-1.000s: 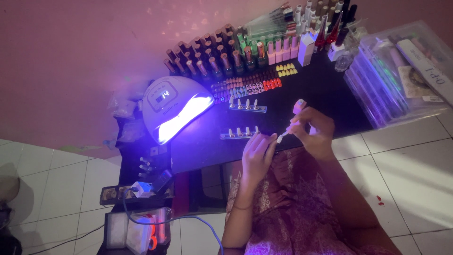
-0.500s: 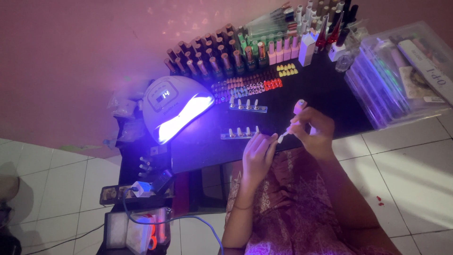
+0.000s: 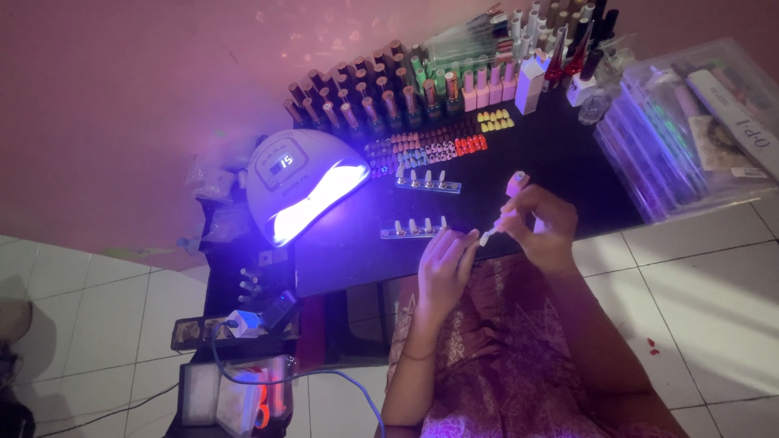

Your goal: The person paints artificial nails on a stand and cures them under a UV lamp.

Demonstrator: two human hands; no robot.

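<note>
**A:** The nail brush (image 3: 489, 236) — where is it, and what stage is this?

**B:** Starting from the left: the curing lamp (image 3: 304, 185) glows violet at the edge of the black table (image 3: 560, 162), with two strips of false nail tips (image 3: 415, 227) beside it. The left hand (image 3: 445, 268) is held up, fingers curled together. I judge the painting stroke is under way, since the brush's pale tip sits right at those fingertips.

**B:** The right hand (image 3: 542, 227) has its fingers pinched on the brush's cap, a pinkish block at the top.

**A:** And the next move?

**B:** It likely calls for a steady, light drag along one nail. The brush looks thin, short and whitish; the bristles are too small to make out.
</note>
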